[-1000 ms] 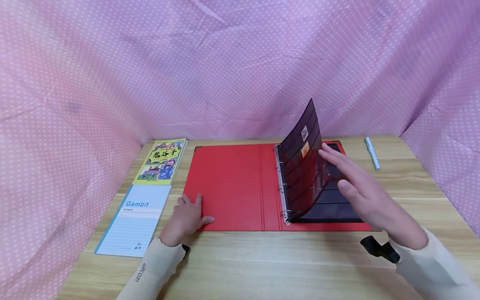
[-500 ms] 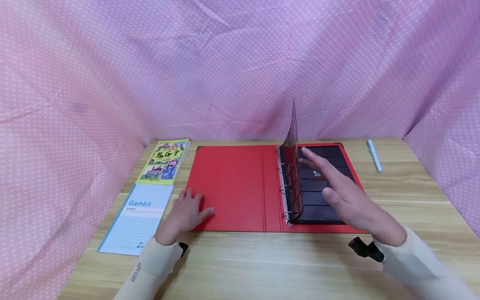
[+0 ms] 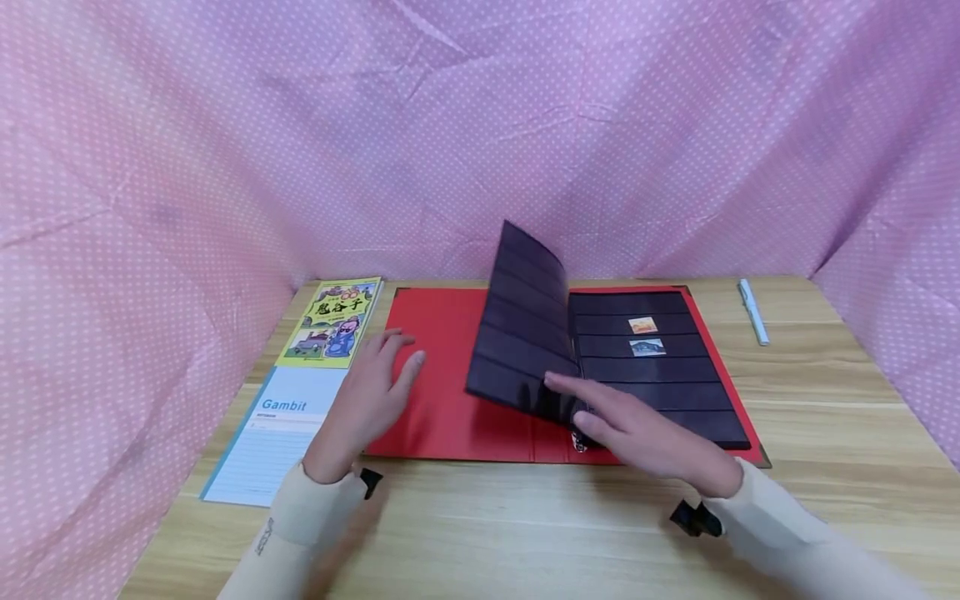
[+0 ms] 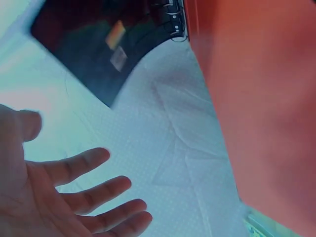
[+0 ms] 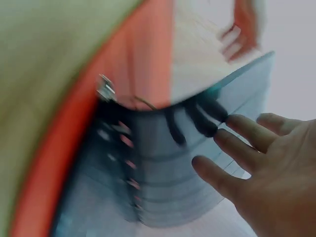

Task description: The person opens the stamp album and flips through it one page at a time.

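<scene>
A red ring binder (image 3: 450, 367) lies spread out on the table, its cover to the left. One black pocket page (image 3: 521, 308) stands tilted over to the left of the rings. My right hand (image 3: 630, 425), fingers extended, touches that page's right-hand face near its lower part; the right wrist view shows the fingertips (image 5: 222, 129) at the page. On the right lies another black page (image 3: 645, 371) with an orange stamp (image 3: 642, 326) and a bluish stamp (image 3: 647, 347). My left hand (image 3: 367, 396) hovers over the cover's left edge with loose, spread fingers and holds nothing.
Left of the binder, a yellow comic-style book (image 3: 333, 321) lies beyond a white and blue Gambit notebook (image 3: 281, 433). A light blue pen (image 3: 753, 312) lies at the right of the wooden table (image 3: 510, 525). Pink dotted cloth (image 3: 480, 142) hangs behind.
The page has swung from the right past upright to the left, pushed by my right hand, which moved left. The stamps on the page beneath came into view. My left hand has lifted off the cover.
</scene>
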`<state>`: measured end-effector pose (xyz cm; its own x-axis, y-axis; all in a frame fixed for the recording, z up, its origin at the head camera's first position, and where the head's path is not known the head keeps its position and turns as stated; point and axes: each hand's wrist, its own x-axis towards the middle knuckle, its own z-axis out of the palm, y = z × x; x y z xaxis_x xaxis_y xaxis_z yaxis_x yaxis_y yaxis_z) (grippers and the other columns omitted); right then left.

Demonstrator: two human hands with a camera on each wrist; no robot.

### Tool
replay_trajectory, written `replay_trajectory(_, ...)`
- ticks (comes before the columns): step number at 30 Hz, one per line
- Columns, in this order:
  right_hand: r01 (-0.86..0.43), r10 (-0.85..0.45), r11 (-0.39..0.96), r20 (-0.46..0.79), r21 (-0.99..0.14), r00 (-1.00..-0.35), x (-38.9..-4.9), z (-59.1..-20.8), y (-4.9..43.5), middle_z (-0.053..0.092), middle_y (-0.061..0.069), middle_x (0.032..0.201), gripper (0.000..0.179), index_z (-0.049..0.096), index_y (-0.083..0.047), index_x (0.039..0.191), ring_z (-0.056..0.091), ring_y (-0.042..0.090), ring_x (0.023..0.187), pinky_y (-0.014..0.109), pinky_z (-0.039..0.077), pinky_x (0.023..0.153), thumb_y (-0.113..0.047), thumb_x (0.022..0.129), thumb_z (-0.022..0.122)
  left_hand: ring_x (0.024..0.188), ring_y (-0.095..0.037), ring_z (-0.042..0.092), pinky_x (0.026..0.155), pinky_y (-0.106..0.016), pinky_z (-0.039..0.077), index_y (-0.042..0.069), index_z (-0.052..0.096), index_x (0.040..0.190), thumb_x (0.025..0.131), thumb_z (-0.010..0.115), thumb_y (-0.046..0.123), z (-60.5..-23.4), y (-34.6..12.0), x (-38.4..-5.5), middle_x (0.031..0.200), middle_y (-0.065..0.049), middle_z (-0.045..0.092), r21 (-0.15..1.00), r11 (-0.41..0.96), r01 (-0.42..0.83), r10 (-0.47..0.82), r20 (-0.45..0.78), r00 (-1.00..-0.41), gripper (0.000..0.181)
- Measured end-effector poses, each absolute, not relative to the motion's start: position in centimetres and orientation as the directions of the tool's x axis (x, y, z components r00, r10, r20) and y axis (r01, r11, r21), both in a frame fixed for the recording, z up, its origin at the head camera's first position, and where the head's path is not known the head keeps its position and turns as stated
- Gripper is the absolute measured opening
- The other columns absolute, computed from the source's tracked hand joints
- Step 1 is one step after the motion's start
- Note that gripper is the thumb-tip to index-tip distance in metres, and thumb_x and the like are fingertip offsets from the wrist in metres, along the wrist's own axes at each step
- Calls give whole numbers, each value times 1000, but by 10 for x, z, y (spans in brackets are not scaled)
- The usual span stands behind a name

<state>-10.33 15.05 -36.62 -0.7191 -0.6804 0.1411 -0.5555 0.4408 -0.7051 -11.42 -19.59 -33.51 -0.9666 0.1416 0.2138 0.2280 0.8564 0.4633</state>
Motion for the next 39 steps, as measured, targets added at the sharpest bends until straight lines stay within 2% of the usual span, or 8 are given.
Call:
replay_trajectory(5, -519, -676, 515, 49, -682, -735, -101, -382, 140, 38, -9, 146, 44, 44, -25, 143, 31, 12, 134, 47, 27, 107, -40, 101, 41, 129, -30, 34, 97, -52, 40, 9, 45, 139, 95, 50, 44, -341, -185, -122, 142, -12, 38, 448, 860, 242, 162, 210, -964, 56)
replay_trajectory(9, -574, -710, 540, 33, -615, -704, -102, -388, 134, 42, -4, 144, 48, 53, -20, 136, 31, 16, 135, 49, 23, 109, -48, 98, 44, 133, -34, 28, 100, -57, 35, 13, 37, 145, 93, 56, 43, -357, -172, -129, 148, -13, 29, 388, 885, 257, 233, 108, -966, 63)
replay_trajectory(13, -609, -738, 544, 17, -577, -675, -103, -392, 131, 41, 1, 145, 44, 57, -14, 132, 29, 21, 137, 53, 19, 109, -40, 97, 51, 136, -41, 19, 101, -64, 26, 20, 28, 150, 91, 56, 47, -375, -156, -133, 154, -12, 19, 309, 916, 256, 283, -45, -958, 71)
replay_trajectory(20, -639, -753, 547, 15, -541, -658, -105, -392, 132, 42, 3, 145, 41, 58, -12, 130, 31, 22, 136, 52, 21, 108, -30, 93, 60, 137, -49, 6, 98, -73, 16, 19, 24, 151, 87, 58, 54, -394, -136, -139, 156, -17, 8, 264, 953, 149, 220, -265, -939, 80)
replay_trajectory(26, -654, -770, 542, 0, -528, -638, -107, -391, 135, 43, 4, 144, 43, 57, -12, 130, 32, 23, 135, 50, 24, 108, -28, 91, 64, 135, -52, 9, 92, -76, 21, 17, 32, 149, 85, 61, 55, -399, -132, -142, 154, -20, 12, 185, 972, 143, 198, -323, -926, 80)
replay_trajectory(31, -609, -763, 522, -9, -597, -646, -109, -388, 141, 44, -1, 143, 42, 55, -14, 133, 32, 19, 136, 47, 30, 106, -15, 92, 63, 135, -51, 12, 92, -75, 24, 17, 31, 149, 81, 66, 54, -401, -129, -144, 153, -20, 14, 149, 978, 147, 192, -356, -915, 85)
replay_trajectory(35, -590, -748, 494, 33, -638, -663, -113, -388, 151, 39, -4, 146, 45, 54, -18, 134, 30, 16, 136, 44, 35, 103, -8, 91, 62, 134, -50, 14, 91, -74, 27, 16, 32, 148, 79, 69, 53, -403, -129, -143, 152, -21, 17, 126, 980, 157, 192, -355, -915, 87)
replay_trajectory(39, -570, -688, 506, 96, -648, -719, -126, -390, 163, 34, 2, 149, 57, 47, -16, 140, 33, 21, 134, 44, 39, 100, -13, 88, 69, 134, -50, 15, 91, -74, 27, 15, 31, 148, 78, 71, 52, -404, -128, -143, 152, -21, 18, 112, 981, 157, 187, -352, -917, 89)
